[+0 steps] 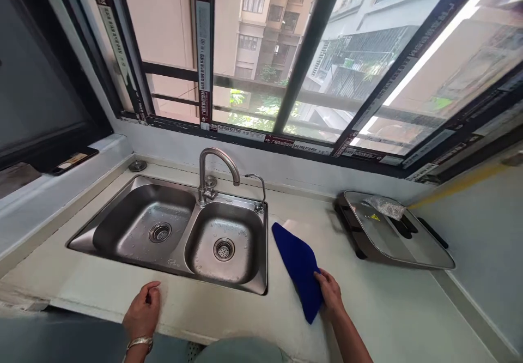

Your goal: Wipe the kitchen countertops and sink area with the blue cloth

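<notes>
My right hand (pixel 330 289) grips the right edge of a dark blue cloth (pixel 296 262), thumb on top. The cloth is folded, with its pointed far end toward the sink's back right corner; it lies on or just over the pale countertop (pixel 379 303). By the counter's front edge, below the sink, my left hand (pixel 143 308) has its fingers loosely curled in, with nothing seen in them. Left of the cloth is a steel double-bowl sink (pixel 180 262), with water drops in both bowls. A curved faucet (pixel 220 156) rises at its back.
At the right, an electric pan (pixel 379 227) with a glass lid stands against the wall, bubble wrap on the lid. A small spout (pixel 261 188) rises behind the right bowl. A round metal cap (pixel 138 165) sits at the back left corner. Windows line the back.
</notes>
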### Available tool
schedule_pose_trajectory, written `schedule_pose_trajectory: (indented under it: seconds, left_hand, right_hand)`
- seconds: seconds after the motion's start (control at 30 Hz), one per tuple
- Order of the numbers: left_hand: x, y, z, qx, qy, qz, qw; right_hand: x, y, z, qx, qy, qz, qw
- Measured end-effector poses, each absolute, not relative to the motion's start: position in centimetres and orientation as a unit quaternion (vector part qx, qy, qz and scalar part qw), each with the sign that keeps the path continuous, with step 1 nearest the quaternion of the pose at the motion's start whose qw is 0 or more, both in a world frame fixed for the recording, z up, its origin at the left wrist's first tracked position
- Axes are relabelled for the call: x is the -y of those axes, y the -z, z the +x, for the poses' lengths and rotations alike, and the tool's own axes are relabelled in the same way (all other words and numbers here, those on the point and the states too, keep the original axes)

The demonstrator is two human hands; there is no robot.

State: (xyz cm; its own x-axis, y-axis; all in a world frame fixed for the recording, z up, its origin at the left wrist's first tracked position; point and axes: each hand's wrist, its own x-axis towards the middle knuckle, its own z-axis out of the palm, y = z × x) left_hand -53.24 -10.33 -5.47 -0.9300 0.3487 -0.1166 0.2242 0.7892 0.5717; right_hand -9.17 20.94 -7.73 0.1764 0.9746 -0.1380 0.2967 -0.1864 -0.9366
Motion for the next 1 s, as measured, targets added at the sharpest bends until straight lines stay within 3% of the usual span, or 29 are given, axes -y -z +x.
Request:
schedule_pose_trajectory:
  seconds: [0.17,0.3,0.63,1.0]
  left_hand:
    - [10.1,5.1,-53.6,-0.942,-0.274,0.126,0.149]
    - [10.0,5.4,-53.5,-0.943,-0.281,0.137,0.113]
    - [9.9,5.4,-53.8,-0.940,-0.290,0.109,0.142]
    - [10.0,5.6,-54.0,-0.936,-0.304,0.119,0.133]
  right_hand:
    - [-22.9,8.0,-9.3,0.472,-0.417,-0.668,0.397]
    - [-24.0,8.0,-9.9,0.492,-0.369,-0.680,0.399]
    - [-23.3,6.8,-8.0,0.596,-0.293,-0.701,0.260]
    - [-22.5,5.7,-8.3,0.592,-0.275,-0.689,0.315]
